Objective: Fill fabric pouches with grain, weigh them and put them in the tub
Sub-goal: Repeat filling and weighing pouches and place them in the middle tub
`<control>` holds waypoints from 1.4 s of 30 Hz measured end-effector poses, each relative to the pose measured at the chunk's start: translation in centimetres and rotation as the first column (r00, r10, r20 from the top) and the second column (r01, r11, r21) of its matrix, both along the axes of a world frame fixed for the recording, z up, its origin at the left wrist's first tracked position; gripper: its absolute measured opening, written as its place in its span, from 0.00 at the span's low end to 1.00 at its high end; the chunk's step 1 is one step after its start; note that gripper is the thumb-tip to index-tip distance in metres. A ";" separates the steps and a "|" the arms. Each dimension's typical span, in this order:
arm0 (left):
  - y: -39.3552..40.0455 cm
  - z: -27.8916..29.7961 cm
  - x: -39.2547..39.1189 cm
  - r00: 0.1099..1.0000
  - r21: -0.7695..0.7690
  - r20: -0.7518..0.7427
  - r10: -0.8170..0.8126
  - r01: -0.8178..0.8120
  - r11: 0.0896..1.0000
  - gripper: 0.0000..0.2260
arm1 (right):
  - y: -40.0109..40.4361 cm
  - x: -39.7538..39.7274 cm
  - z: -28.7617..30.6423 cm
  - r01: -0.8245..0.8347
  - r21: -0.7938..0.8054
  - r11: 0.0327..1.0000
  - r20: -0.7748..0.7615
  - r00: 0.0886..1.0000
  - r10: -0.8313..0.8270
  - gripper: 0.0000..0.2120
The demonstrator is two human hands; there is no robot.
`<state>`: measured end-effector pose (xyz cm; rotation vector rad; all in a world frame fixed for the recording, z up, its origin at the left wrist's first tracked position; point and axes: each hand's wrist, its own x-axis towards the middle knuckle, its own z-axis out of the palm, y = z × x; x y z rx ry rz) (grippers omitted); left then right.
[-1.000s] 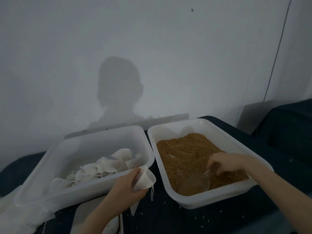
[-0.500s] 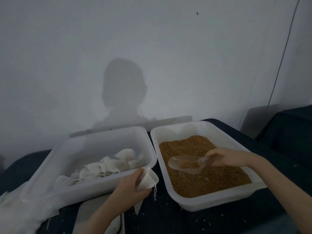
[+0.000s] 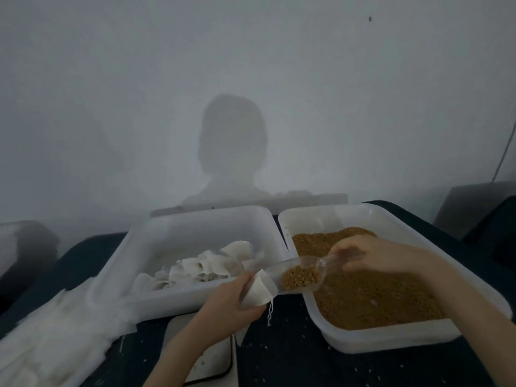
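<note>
My left hand (image 3: 227, 305) grips a small white fabric pouch (image 3: 258, 290) with a drawstring, held between the two tubs. My right hand (image 3: 371, 254) holds the handle of a clear plastic scoop (image 3: 296, 275) loaded with brown grain; the scoop's mouth meets the pouch's opening. The right white tub (image 3: 396, 340) is filled with brown grain (image 3: 371, 297). The left white tub (image 3: 156, 300) holds several white pouches (image 3: 206, 266).
A flat white scale (image 3: 215, 361) lies partly under my left forearm at the near edge. White fabric (image 3: 55, 339) is heaped at the left on the dark table (image 3: 293, 364), which has scattered grains. A white wall rises right behind the tubs.
My right hand lifted the scoop out of the grain and carried it left to the pouch's opening. My left hand kept the pouch in place.
</note>
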<state>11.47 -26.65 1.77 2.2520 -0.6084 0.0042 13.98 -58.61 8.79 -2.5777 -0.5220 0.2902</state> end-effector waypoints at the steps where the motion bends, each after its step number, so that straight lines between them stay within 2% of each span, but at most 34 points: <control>1: 0.2 0.1 0.0 1.000 0.002 -0.001 0.000 0.000 1.000 0.13 | 0.3 0.0 0.2 -0.007 -0.017 1.000 0.011 1.000 0.008 0.13; 12: 0.2 0.5 -0.1 1.000 0.034 0.021 0.016 -0.017 0.999 0.10 | 3.0 -0.7 2.6 -0.004 -0.126 0.992 0.049 0.999 0.010 0.16; 17: -0.1 0.3 0.0 0.998 0.026 -0.003 0.067 -0.067 0.997 0.12 | 4.2 -0.8 4.0 0.028 -0.242 0.970 0.097 0.995 -0.005 0.22; 21: -0.1 -0.1 0.0 0.994 -0.035 -0.029 0.102 -0.103 0.994 0.17 | 5.7 -1.1 5.5 0.029 -0.400 0.916 0.239 0.968 0.074 0.21; 29: -0.7 -1.1 0.2 0.986 -0.089 -0.055 0.160 -0.165 0.982 0.10 | 10.6 -1.3 9.8 0.092 -0.617 0.782 0.417 0.880 0.226 0.26; 32: -0.8 -1.3 0.5 0.980 -0.132 -0.095 0.176 -0.188 0.973 0.14 | 12.5 -1.4 10.2 0.130 -0.656 0.744 0.475 0.836 0.273 0.26; 37: -0.2 -1.7 0.8 0.965 -0.142 -0.151 0.216 -0.238 0.961 0.29 | 14.9 -1.2 9.6 0.185 -0.699 0.691 0.551 0.755 0.355 0.23; 42: 0.6 -2.0 0.3 0.969 -0.135 -0.090 0.231 -0.242 0.961 0.16 | 15.6 -0.9 9.3 0.176 -0.676 0.716 0.570 0.741 0.356 0.23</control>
